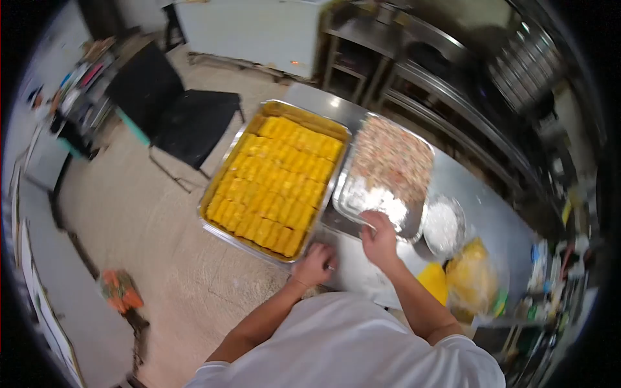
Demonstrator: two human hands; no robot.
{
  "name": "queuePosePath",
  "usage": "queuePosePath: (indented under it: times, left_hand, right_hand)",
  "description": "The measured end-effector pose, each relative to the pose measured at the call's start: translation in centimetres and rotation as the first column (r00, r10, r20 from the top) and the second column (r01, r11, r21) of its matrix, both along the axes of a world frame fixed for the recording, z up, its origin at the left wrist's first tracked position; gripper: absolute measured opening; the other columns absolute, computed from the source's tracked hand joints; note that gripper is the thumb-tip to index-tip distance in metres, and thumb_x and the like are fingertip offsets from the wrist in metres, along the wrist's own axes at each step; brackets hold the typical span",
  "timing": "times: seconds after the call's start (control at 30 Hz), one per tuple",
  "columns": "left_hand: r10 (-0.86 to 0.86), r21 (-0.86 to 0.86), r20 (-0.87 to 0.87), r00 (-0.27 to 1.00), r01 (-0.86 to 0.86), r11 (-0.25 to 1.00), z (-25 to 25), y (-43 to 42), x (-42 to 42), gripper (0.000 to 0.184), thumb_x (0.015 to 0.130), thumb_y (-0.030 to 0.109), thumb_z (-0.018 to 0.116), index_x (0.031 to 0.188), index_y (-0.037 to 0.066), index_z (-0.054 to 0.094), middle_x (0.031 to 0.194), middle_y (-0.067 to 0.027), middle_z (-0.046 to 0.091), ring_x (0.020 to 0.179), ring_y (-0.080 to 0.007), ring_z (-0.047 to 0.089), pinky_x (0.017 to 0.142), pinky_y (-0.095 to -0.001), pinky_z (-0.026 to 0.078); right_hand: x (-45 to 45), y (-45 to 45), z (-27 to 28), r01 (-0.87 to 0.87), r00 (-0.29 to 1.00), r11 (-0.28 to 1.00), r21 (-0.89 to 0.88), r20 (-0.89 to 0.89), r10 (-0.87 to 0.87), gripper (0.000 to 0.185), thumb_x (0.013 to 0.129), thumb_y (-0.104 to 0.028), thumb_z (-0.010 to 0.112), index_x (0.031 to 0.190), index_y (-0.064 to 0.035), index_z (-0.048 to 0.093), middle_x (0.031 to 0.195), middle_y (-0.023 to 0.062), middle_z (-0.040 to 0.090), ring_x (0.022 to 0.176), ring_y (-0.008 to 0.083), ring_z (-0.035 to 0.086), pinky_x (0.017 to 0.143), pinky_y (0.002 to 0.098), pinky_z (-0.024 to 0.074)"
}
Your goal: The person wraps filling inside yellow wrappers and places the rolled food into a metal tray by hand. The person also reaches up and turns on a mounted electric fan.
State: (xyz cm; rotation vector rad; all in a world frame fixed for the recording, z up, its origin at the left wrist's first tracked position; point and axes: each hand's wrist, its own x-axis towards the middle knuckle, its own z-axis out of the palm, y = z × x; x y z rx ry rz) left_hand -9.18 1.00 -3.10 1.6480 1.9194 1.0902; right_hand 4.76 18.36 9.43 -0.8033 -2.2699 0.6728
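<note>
A large metal tray (pixel 211 226) holds rows of yellow rolls (pixel 272 184) packed side by side. Close to its near right corner is my left hand (pixel 315 265), its fingers curled in; what they hold, if anything, I cannot make out. To the right lies a smaller metal tray (pixel 414 238), with a pale pinkish chopped filling (pixel 391 155) over its far part and bare shiny metal at the near end. My right hand (pixel 378 237) has its fingers closed at the near rim of this smaller tray.
Right of the trays stand a bowl of white stuff (pixel 444 225), a yellow piece (pixel 433 282) and a plastic bag with yellow contents (pixel 475 275) on the steel table (pixel 482 200). A black chair (pixel 184 116) is beyond the left side. A person (pixel 65 126) is far left.
</note>
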Motion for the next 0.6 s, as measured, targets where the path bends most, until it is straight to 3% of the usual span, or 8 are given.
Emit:
queuePosePath:
  times: [0.13, 0.2, 0.4, 0.53, 0.6]
  left_hand:
    - [0.094, 0.201, 0.004, 0.996, -0.093, 0.975, -0.2, 0.5, 0.6, 0.024, 0.091, 0.016, 0.073, 0.112, 0.004, 0.073, 0.115, -0.0166, 0.071, 0.11, -0.0378, 0.065, 0.101, -0.0468, 0.053]
    - [0.109, 0.175, -0.01, 0.994, -0.106, 0.979, 0.2, 0.8, 0.5, 0.017, 0.093, 0.015, 0.073, 0.106, 0.004, 0.075, 0.11, -0.0155, 0.072, 0.104, -0.037, 0.066, 0.096, -0.0464, 0.052]
    - [-0.04, 0.183, -0.075, 0.996, 0.053, 0.982, 2.3, 2.8, 4.0, 0.013, 0.099, 0.016, 0.071, 0.103, 0.004, 0.076, 0.103, -0.0123, 0.073, 0.1, -0.0339, 0.066, 0.089, -0.046, 0.05]
    - [-0.212, 0.17, 0.014, 0.977, 0.207, 0.963, 3.0, 5.0, 9.8, 0.013, 0.097, 0.014, 0.072, 0.104, 0.004, 0.076, 0.102, -0.0148, 0.073, 0.098, -0.0353, 0.066, 0.089, -0.0458, 0.051]
    - [-0.302, 0.116, 0.046, 0.952, 0.295, 0.948, 3.4, 5.7, 12.4, 0.015, 0.095, 0.013, 0.074, 0.107, 0.004, 0.076, 0.104, -0.0149, 0.074, 0.099, -0.0358, 0.066, 0.09, -0.0457, 0.052]
  right_hand:
    - [10.3, -6.4, -2.5, 0.182, 0.978, 0.973, -0.143, 0.133, -0.163, 0.035, 0.083, 0.003, 0.069, 0.117, -0.0039, 0.074, 0.122, 0.0194, 0.07, 0.113, 0.04, 0.066, 0.099, 0.0466, 0.0557]
    - [14.4, -8.4, -2.8, 0.291, 0.946, 0.947, -0.136, 0.189, -0.264, 0.035, 0.082, 0.002, 0.069, 0.117, -0.0016, 0.074, 0.123, 0.0207, 0.069, 0.114, 0.0409, 0.066, 0.099, 0.0474, 0.0563]
    - [25.7, -10.2, -5.8, 0.626, 0.728, 0.78, -0.006, 0.364, -0.581, 0.036, 0.083, -0.001, 0.07, 0.119, 0.0005, 0.072, 0.125, 0.0228, 0.067, 0.119, 0.0419, 0.063, 0.104, 0.0484, 0.0532]
    - [30.7, -8.9, -7.5, 0.765, 0.593, 0.644, 0.018, 0.372, -0.714, 0.038, 0.086, -0.007, 0.071, 0.123, 0.0005, 0.07, 0.127, 0.0236, 0.066, 0.121, 0.0426, 0.061, 0.105, 0.0494, 0.052]
    - [32.2, -8.0, -8.0, 0.778, 0.548, 0.624, 0.079, 0.4, -0.735, 0.028, 0.087, -0.009, 0.072, 0.113, 0.0003, 0.074, 0.123, 0.0226, 0.068, 0.115, 0.0414, 0.063, 0.101, 0.0492, 0.0531]
